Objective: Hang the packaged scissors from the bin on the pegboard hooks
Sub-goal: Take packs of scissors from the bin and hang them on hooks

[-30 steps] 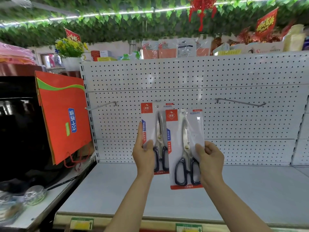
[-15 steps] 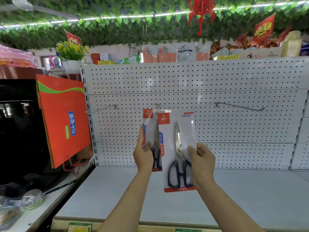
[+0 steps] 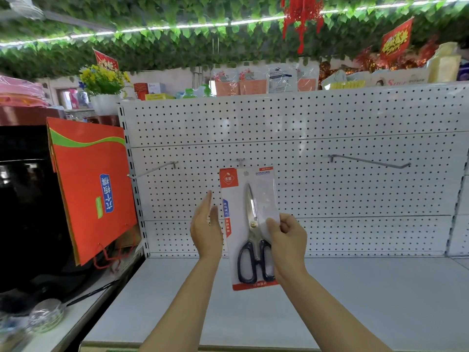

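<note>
Right hand [image 3: 288,240] pinches scissors pack [image 3: 250,227] at right edge, hang hole just below centre hook [image 3: 240,161]; left hand [image 3: 205,231] flat, fingers straight, beside pack's left edge, contact unclear; one-sided grip risks tilt, hole missing hook tip, pack dropping to shelf [image 3: 355,301].

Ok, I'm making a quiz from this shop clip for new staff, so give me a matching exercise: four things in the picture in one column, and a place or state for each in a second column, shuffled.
Things:
1. left hand
2. right hand
3. scissors pack
4. orange bag

Places or states:
A. leaning to the left of the pegboard
B. held upright just below the middle hook
C. open, fingers straight, beside the pack's left edge
D. pinching the pack's right edge

Pairs: 1-C, 2-D, 3-B, 4-A
</note>
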